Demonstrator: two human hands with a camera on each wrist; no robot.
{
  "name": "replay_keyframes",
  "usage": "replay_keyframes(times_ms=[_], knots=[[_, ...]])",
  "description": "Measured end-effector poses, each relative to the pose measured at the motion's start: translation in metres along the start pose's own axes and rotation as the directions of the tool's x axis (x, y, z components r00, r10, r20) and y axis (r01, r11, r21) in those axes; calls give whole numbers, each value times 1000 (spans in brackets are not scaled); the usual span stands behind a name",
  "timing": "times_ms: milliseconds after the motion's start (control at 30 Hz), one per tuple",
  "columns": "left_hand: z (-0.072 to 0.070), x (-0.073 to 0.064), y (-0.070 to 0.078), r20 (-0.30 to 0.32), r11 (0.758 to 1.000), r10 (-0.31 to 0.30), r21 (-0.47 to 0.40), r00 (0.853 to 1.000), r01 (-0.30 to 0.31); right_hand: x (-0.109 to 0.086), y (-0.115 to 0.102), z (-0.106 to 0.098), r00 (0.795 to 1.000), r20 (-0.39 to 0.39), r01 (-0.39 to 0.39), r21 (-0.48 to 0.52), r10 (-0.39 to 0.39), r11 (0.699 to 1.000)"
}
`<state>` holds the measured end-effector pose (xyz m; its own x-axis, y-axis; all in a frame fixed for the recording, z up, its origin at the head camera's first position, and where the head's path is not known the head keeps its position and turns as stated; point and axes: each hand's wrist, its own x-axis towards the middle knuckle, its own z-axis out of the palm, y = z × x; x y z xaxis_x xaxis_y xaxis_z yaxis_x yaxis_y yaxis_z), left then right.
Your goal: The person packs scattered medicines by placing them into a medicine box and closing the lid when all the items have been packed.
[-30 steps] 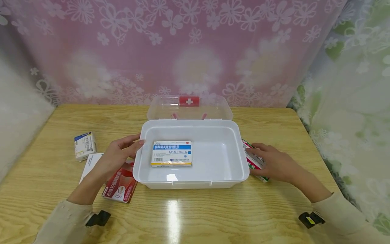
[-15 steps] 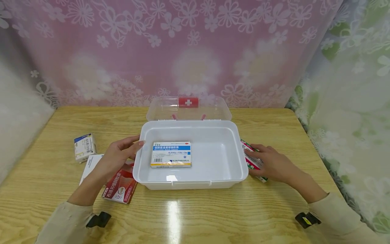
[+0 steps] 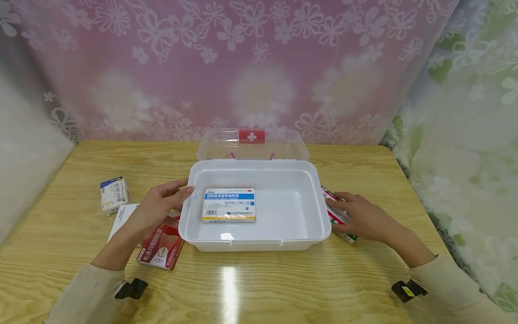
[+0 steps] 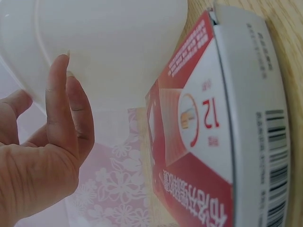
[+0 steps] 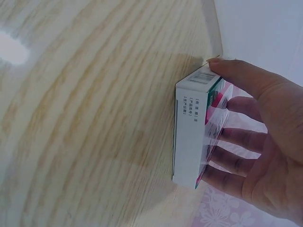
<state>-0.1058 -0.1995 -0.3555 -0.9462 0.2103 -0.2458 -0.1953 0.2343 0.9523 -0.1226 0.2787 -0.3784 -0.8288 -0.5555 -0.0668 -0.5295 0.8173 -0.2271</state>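
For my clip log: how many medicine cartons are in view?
5: blue-striped carton inside the tub; red carton, white carton and small carton left of it; green-edged carton under the right hand. More may be hidden.

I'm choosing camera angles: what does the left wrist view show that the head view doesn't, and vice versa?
Only the left wrist view: the barcode on the red box.
Only the head view: the right hand on a green-and-red box, the clear lid with its red cross, and the blue-and-white box inside the white container.
Both: left hand, red box, white container.
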Motion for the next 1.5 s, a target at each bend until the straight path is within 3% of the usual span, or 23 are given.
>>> replay_keyframes(times_ms=[433,700,967,1300,1500], knots=[[0,0,1,16,1000,-6,15,1000,6,-5,3,-16,995,9,-101,1,101,995],[-1,0,1,12,1000,0,1,1000,0,-8,8,-42,992,-56,-113,25,114,993],[-4,-2,0,9,1000,-4,-5,1000,4,-2,-2,-85,979,-137,-143,58,150,988],[-3,-1,0,8,1000,5,3,1000,-5,18,-33,-140,967,-231,-98,68,111,993],[-2,0,1,12,1000,5,1,1000,-5,36,-57,-159,956,-294,0,52,15,999]])
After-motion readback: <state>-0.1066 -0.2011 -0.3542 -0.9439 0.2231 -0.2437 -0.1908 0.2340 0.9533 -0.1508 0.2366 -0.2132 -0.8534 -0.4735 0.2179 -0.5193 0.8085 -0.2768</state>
